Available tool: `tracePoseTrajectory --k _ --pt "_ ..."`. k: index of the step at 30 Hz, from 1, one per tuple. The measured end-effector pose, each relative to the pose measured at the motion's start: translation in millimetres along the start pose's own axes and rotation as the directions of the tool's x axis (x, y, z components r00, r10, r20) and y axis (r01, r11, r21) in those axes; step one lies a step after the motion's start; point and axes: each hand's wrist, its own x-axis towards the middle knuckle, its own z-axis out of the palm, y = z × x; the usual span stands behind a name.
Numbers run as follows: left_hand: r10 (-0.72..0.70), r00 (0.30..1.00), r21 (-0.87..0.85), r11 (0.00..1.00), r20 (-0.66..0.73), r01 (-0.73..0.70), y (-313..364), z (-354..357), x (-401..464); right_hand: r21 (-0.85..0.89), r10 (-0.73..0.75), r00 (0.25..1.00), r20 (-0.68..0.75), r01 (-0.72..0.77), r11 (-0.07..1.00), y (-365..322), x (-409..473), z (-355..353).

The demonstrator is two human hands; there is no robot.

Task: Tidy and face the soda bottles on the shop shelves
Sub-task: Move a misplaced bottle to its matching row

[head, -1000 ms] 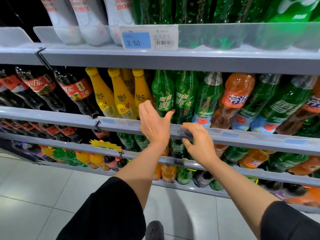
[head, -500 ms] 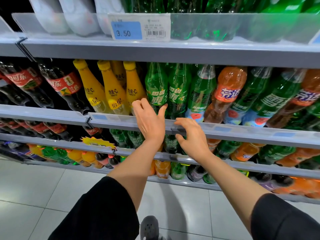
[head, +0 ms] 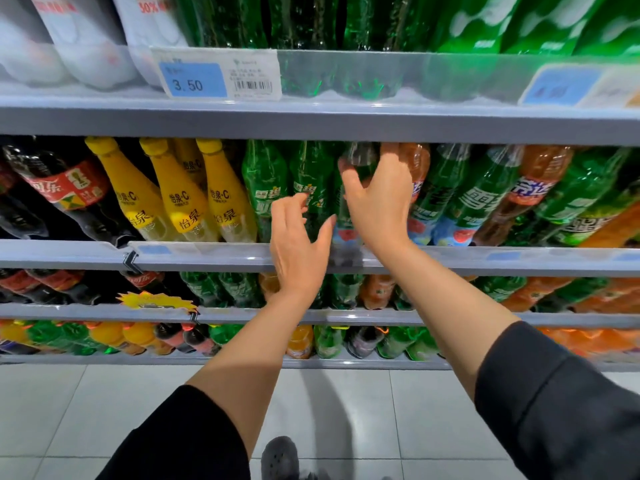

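The middle shelf holds leaning soda bottles. From left to right stand dark cola bottles point(head: 65, 185), yellow bottles point(head: 180, 199), green Sprite bottles point(head: 265, 174), then mixed green and orange bottles point(head: 533, 188). My right hand point(head: 377, 206) reaches up and grips the upper part of a green bottle with a clear top point(head: 360, 159), thumb on its left, fingers over its right. My left hand point(head: 298, 247) hovers in front of a Sprite bottle point(head: 311, 168) with fingers loosely curled, holding nothing.
A clear plastic rail point(head: 207, 254) fronts the middle shelf. The grey upper shelf point(head: 311, 123) with a 3.50 price tag point(head: 194, 81) hangs close above the bottle caps. Two lower shelves carry more bottles point(head: 377, 292). Tiled floor point(head: 69, 410) and my shoe point(head: 278, 457) lie below.
Both hands left the shelf rail and rose to the bottles. The right hand went up and took hold of the clear-topped green bottle. The view came closer.
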Motion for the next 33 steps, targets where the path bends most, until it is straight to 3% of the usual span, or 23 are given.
tracePoseTrajectory --k 3,7,12,16,25,29,33 --pt "0.008 0.998 -0.043 0.999 0.067 -0.005 4 1 2 0.085 0.076 0.997 0.034 -0.079 0.993 1 17 0" --pt "0.01 0.992 -0.093 0.996 0.127 0.002 10 0 1 0.099 0.032 0.999 0.02 -0.033 0.995 4 16 -10" --pt "0.005 0.975 -0.127 0.992 0.221 0.023 19 1 -3 0.369 0.052 0.998 0.019 -0.056 0.928 10 -4 -28" --pt "0.013 0.959 -0.119 0.993 0.282 0.021 37 -1 -1 0.487 0.021 0.999 0.041 -0.038 0.873 15 -11 -47" --pt "0.031 0.939 -0.136 0.991 0.342 0.017 68 0 2 0.616 -0.053 0.998 0.033 0.021 0.787 5 -15 -87" --pt "0.067 0.915 -0.187 0.982 0.397 0.01 84 -7 -2 0.68 0.016 0.997 0.07 -0.06 0.73 10 -10 -101" --pt "0.013 0.838 -0.258 0.954 0.546 0.154 93 -5 -9 0.676 0.095 0.992 0.08 -0.124 0.726 25 -9 -112"
